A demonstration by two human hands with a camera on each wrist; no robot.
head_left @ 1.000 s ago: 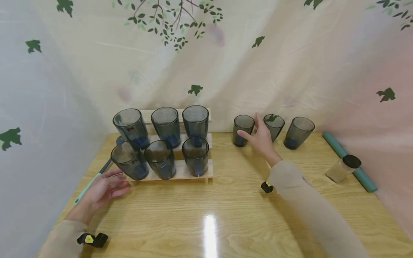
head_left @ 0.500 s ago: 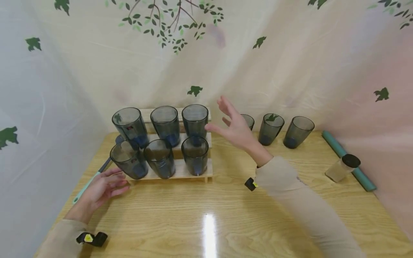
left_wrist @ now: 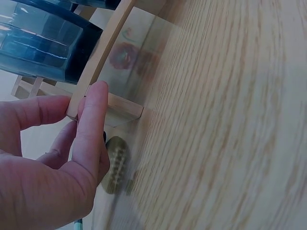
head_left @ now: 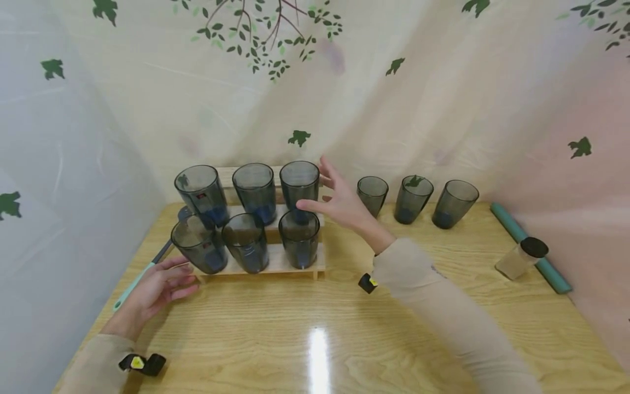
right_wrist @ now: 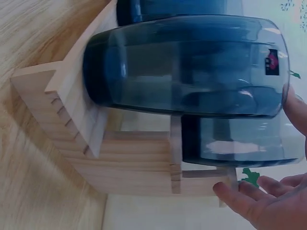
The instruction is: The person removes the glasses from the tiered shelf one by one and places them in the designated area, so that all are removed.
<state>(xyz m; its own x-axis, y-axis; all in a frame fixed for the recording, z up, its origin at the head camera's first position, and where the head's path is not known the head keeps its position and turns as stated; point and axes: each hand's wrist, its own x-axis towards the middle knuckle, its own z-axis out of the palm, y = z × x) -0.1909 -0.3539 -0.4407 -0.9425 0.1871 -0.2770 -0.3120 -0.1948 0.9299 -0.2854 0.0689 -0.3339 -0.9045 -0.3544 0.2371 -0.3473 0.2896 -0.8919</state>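
Note:
A tiered wooden rack (head_left: pixel 275 266) bears two rows of smoky blue-grey drinking glasses, three at the back and three in front. At its front left corner my left hand (head_left: pixel 156 289) pinches the end of the front board between thumb and fingers, seen in the left wrist view (left_wrist: pixel 57 177). My right hand (head_left: pixel 344 203) is at the back right glass (head_left: pixel 299 183), thumb in front and fingers spread behind its right side. In the right wrist view the thumb overlaps the rim area of the front right glass (right_wrist: pixel 192 67); whether it touches cannot be told.
Three more glasses stand right of the rack: one (head_left: pixel 372 191) partly behind my right hand, then a middle one (head_left: pixel 412 202) and a far one (head_left: pixel 454 205). A jar with a black lid (head_left: pixel 521 258) and a teal roll (head_left: pixel 534 249) lie at right. A teal-handled utensil (head_left: pixel 133 287) lies left.
My right hand has moved left, from beside the loose glasses to the rack's back right glass. It carries nothing. The left hand stays at the rack's corner.

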